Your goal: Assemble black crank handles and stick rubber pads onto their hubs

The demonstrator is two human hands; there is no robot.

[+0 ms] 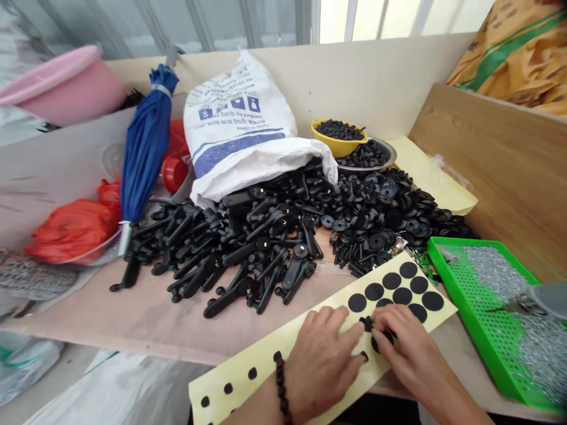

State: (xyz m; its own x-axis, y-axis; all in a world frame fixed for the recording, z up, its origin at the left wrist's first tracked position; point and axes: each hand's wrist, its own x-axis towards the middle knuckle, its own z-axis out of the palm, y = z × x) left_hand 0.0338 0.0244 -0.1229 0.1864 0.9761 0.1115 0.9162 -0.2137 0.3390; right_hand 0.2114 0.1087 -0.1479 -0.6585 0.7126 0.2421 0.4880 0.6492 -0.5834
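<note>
A pale yellow sheet of black round stickers (266, 386) lies slantwise at the table's front edge. Full discs, such as one black sticker (357, 303), fill its right end; small black dots (252, 373) run along its left part. My left hand (323, 357), with a dark beaded bracelet (282, 389) on its wrist, rests on the sheet, fingers lying over it and thumb apart from the index finger. Close beside it, my right hand (410, 354) pinches at a black sticker piece (367, 323) by my left index fingertip. Fingers partly cover the stickers beneath.
Black plastic handles (261, 254) and round black parts (381, 206) are heaped behind the sheet. A white sack (241, 118) leans over them. At right, a green tray (476, 342) holds screws and a power driver (531, 301). A blue umbrella (146, 141) stands left.
</note>
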